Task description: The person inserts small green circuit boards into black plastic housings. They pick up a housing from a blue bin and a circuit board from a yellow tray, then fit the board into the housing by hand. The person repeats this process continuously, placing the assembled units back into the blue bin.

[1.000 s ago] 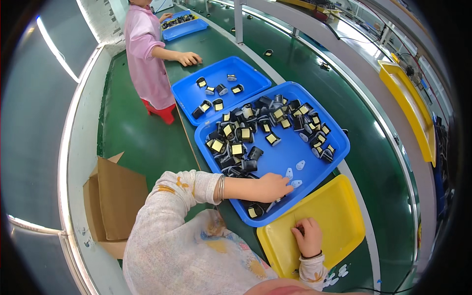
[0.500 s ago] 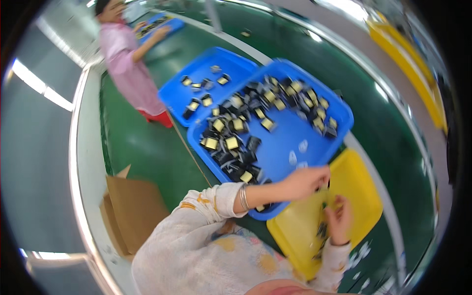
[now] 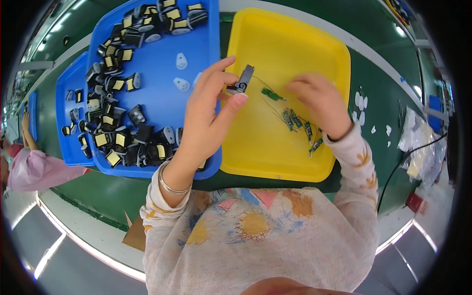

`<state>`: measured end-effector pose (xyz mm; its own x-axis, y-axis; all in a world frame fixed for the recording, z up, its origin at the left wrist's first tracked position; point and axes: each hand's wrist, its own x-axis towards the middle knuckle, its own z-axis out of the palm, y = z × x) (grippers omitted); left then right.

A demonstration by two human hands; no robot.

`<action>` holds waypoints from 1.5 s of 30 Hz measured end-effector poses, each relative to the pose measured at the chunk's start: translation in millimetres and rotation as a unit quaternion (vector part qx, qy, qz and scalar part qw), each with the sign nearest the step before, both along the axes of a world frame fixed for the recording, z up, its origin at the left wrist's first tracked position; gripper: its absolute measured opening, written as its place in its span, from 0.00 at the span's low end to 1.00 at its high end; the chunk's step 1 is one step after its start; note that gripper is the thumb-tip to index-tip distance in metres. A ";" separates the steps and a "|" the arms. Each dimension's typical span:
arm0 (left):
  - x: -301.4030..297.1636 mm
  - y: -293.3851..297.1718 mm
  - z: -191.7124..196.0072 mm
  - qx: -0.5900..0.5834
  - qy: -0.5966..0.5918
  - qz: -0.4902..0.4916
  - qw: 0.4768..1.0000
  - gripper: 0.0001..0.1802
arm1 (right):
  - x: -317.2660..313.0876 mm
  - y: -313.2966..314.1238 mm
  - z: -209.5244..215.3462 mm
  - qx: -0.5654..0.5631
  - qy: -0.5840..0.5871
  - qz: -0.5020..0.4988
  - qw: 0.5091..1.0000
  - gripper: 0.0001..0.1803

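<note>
My left hand is closed, pinching a small dark-grey plastic housing between thumb and fingers above the left side of the yellow tray. A thin dark wire runs from near the housing toward a small green circuit board. Just right of that board is my right hand, its fingers smeared by motion, so whether they grip anything does not show. Several more green circuit boards with thin wires lie in the tray below my right hand.
Left of the yellow tray, a blue tray holds many black housings with cream pads and a few white oval pieces. Another blue tray adjoins it. White oval pieces and clear plastic bags lie right. A person in pink is far left.
The view has swung so the yellow tray is now centred. My hands have moved apart; the left now shows the grey housing, and the right is further right over the boards.
</note>
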<state>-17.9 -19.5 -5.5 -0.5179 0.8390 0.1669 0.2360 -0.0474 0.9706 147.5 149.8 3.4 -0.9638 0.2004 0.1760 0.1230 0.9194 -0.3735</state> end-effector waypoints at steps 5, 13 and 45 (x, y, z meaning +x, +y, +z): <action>1.1 0.3 -5.0 -0.019 -0.083 -0.027 0.996 0.10 | -35.1 19.0 -25.8 0.130 0.003 0.265 0.956 0.11; 17.5 6.9 8.1 0.012 -0.259 0.010 0.966 0.11 | -13.5 0.5 4.2 -0.438 0.003 0.001 0.899 0.07; 23.3 1.3 4.3 0.063 -0.291 -0.047 0.953 0.15 | -26.4 -37.9 10.0 -0.036 0.324 0.021 0.945 0.18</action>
<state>5.4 -18.2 -1.2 -0.4761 0.8791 -0.0238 -0.3522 -0.1658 0.9211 121.1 111.9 13.4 -0.6654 0.1986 0.7196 -0.1887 0.8879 -0.4196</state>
